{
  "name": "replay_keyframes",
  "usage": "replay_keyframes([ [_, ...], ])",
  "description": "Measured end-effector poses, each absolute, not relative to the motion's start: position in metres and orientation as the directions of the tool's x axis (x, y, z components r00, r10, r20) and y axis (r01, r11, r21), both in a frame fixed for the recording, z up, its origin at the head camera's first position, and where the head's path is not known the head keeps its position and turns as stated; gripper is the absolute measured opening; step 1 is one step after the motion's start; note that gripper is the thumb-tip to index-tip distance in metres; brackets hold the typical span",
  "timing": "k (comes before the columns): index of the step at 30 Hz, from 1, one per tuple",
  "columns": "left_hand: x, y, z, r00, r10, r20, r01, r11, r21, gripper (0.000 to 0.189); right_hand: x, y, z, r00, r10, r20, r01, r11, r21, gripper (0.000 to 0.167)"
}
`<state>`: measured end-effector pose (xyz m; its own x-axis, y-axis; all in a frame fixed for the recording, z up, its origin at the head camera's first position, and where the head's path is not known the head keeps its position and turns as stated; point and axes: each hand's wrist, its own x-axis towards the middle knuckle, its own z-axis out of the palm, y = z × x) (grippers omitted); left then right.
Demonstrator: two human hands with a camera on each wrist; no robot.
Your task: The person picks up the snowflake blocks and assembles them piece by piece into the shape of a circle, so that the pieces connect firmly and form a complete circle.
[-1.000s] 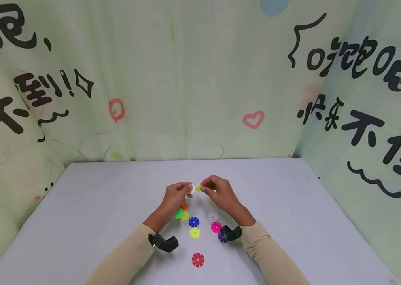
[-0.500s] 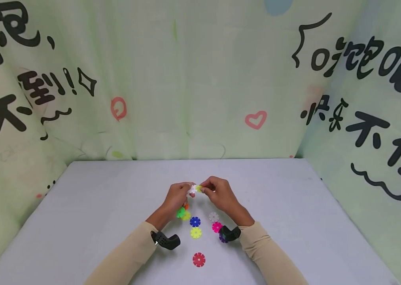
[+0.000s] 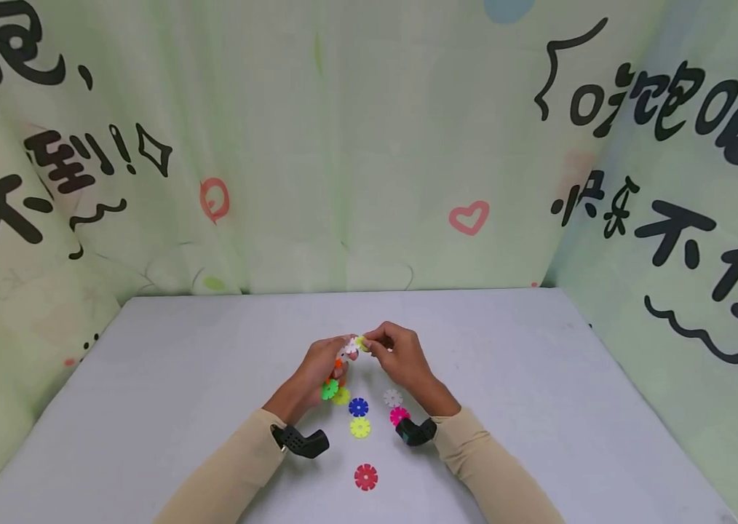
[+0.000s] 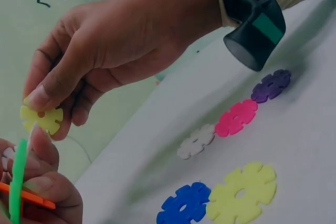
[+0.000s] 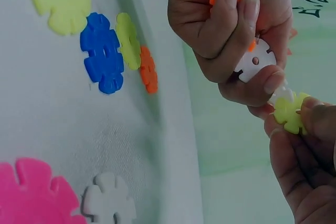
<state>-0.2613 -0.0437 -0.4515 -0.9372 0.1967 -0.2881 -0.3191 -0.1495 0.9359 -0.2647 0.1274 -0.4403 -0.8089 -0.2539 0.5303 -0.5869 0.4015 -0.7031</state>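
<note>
My left hand (image 3: 319, 367) grips a small chain of notched plastic discs. In it are a green disc (image 4: 19, 177), an orange disc (image 4: 39, 198) and a white disc (image 5: 257, 68), with another white one at the end by the fingertips. My right hand (image 3: 403, 358) pinches a yellow disc (image 5: 286, 115) between thumb and fingers. In the right wrist view that yellow disc meets the end white disc edge to edge; whether their slots are locked cannot be made out. The left fingers cover part of the chain.
On the white table (image 3: 199, 364) lie a blue disc (image 3: 359, 407), a yellow disc (image 3: 360, 428), a white disc (image 3: 393, 397), a pink disc (image 3: 399, 415), a purple disc (image 4: 271, 85) and a red disc (image 3: 365, 477). A yellow-green disc (image 3: 340, 397) lies near the left wrist.
The yellow disc has come left against the white end piece, the right hand moving with it. My left hand has turned slightly, showing more orange. The right wrist now hides the purple disc in the head view.
</note>
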Motion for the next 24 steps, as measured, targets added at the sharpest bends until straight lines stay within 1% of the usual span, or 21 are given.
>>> replay_keyframes([
  [3, -0.260, -0.042, -0.453, -0.939, 0.195, -0.283, -0.318, -0.181, 0.930, 0.038, -0.265, 0.128, -0.442, -0.793, -0.273, 0.545, -0.609, 0.391, -0.690, 0.005],
  [6, -0.259, -0.040, -0.452, -0.944, 0.170, -0.284, -0.309, -0.142, 0.941, 0.040, -0.267, 0.132, -0.442, -0.784, -0.291, 0.548, -0.620, 0.388, -0.682, 0.006],
  [10, -0.260, -0.037, -0.449, -0.948, 0.126, -0.293, -0.300, -0.047, 0.953, 0.047, -0.268, 0.140, -0.438, -0.805, -0.310, 0.506, -0.593, 0.418, -0.688, 0.008],
  [12, -0.262, -0.036, -0.448, -0.952, 0.105, -0.287, -0.292, -0.039, 0.956, 0.047, -0.268, 0.144, -0.435, -0.814, -0.324, 0.482, -0.581, 0.444, -0.683, 0.011],
  [14, -0.263, -0.036, -0.446, -0.958, 0.078, -0.275, -0.280, -0.056, 0.958, 0.042, -0.268, 0.148, -0.432, -0.826, -0.334, 0.454, -0.564, 0.471, -0.678, 0.021],
  [16, -0.264, -0.037, -0.445, -0.962, 0.046, -0.271, -0.274, -0.073, 0.959, 0.038, -0.268, 0.151, -0.430, -0.848, -0.334, 0.411, -0.529, 0.502, -0.684, 0.031],
  [18, -0.265, -0.040, -0.446, -0.961, 0.019, -0.276, -0.277, -0.068, 0.959, 0.037, -0.267, 0.155, -0.428, -0.877, -0.335, 0.344, -0.477, 0.533, -0.699, 0.037],
  [19, -0.265, -0.041, -0.447, -0.959, 0.011, -0.282, -0.283, -0.070, 0.957, 0.036, -0.266, 0.157, -0.428, -0.893, -0.337, 0.298, -0.444, 0.553, -0.705, 0.037],
  [21, -0.265, -0.043, -0.450, -0.955, 0.010, -0.296, -0.296, -0.079, 0.952, 0.036, -0.263, 0.161, -0.428, -0.912, -0.355, 0.204, -0.388, 0.590, -0.709, 0.032],
  [24, -0.265, -0.045, -0.454, -0.947, 0.044, -0.319, -0.322, -0.121, 0.939, 0.037, -0.257, 0.168, -0.430, -0.911, -0.407, 0.063, -0.335, 0.644, -0.687, 0.024],
])
